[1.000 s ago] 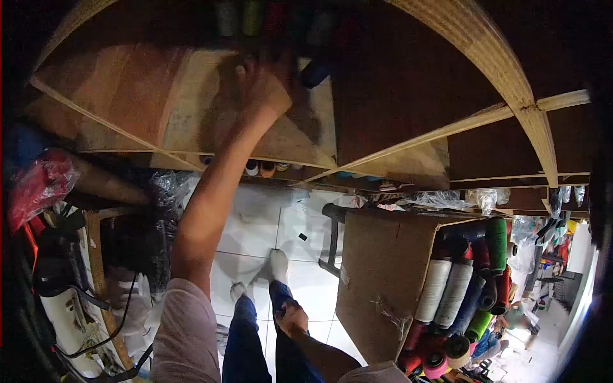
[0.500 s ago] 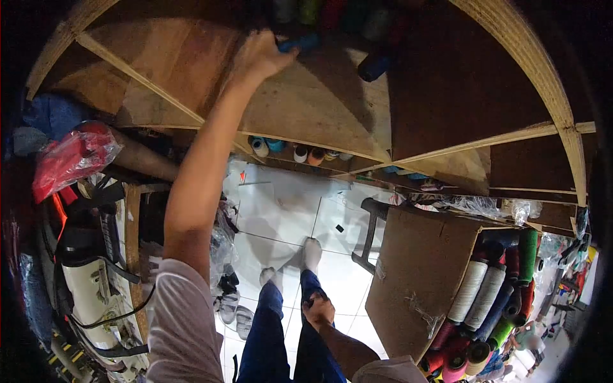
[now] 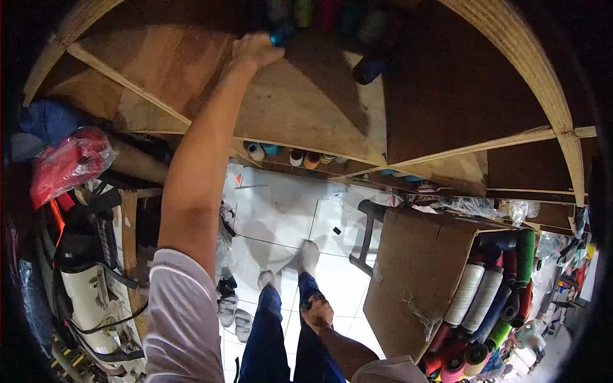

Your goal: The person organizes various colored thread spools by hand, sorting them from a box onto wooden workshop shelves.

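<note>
One blue spool (image 3: 280,35) sits in the curled fingers (image 3: 268,52) of the left hand (image 3: 255,51) on the shelf (image 3: 306,108), while the right hand (image 3: 318,314) hangs closed.

This looks like a sewing or textile workshop. A cardboard box (image 3: 415,274) on the tiled floor holds many thread cones (image 3: 476,297); above it run rough wooden shelves (image 3: 306,108) with more spools, and far left of it stands a sewing machine (image 3: 86,287).
</note>
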### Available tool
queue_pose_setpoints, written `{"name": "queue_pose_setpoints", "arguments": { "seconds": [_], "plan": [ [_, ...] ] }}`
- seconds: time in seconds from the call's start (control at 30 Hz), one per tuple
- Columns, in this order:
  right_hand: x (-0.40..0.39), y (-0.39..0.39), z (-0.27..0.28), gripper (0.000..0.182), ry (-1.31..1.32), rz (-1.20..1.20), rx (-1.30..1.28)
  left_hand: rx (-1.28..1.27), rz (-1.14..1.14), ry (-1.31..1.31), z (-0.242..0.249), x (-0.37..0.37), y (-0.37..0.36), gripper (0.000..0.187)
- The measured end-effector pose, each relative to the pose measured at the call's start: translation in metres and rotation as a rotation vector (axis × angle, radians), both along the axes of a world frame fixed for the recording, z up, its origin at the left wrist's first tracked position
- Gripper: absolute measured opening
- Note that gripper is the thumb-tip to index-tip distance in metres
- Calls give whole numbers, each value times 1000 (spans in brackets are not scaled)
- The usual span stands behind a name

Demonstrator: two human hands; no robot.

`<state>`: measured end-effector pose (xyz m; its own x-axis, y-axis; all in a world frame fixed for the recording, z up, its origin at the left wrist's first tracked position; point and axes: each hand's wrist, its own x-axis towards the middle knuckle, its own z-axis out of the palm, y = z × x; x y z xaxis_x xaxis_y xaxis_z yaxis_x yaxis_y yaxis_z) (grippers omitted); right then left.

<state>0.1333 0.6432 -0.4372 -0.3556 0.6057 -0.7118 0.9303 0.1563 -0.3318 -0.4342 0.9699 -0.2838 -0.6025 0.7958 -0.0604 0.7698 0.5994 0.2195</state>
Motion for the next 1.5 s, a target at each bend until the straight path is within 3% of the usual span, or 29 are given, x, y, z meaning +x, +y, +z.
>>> {"name": "queue_pose_setpoints", "arguments": {
  "seconds": [0.07,0.17,0.3,0.43,0.57,0.77,0.87,0.97,1.07,1.23,1.37,1.43,1.5],
  "plan": [
    [2,0,-9,34,-32,34,-6,-75,30,19,3,5,-3,55],
    [2,4,-3,34,-3,26,-25,128,-13,210,-5,11,-9,50],
    [1,1,-4,39,-16,55,67,38,39,181,15,33,-4,42],
    [2,4,-9,42,-64,95,-35,-14,58,101,21,38,0,39],
    [0,2,-2,37,-23,65,-12,48,75,113,12,33,3,38],
    [1,1,-4,35,-39,59,-12,-95,86,356,29,61,8,34],
    [0,3,1,36,-38,42,-54,-188,-126,275,20,64,19,34],
    [1,0,-3,36,-5,50,21,-183,-274,554,-28,50,50,38],
    [4,-1,-3,31,-2,10,40,8,-208,546,-47,43,67,52],
    [4,-1,-4,31,32,-44,5,179,-341,377,21,96,40,38],
    [4,-1,-4,30,3,1,23,324,-385,395,3,98,70,33],
    [3,5,1,33,-79,6,-24,235,-260,247,22,112,67,23],
    [6,3,0,31,4,-12,-11,284,-254,263,26,122,65,23]
  ]
}}
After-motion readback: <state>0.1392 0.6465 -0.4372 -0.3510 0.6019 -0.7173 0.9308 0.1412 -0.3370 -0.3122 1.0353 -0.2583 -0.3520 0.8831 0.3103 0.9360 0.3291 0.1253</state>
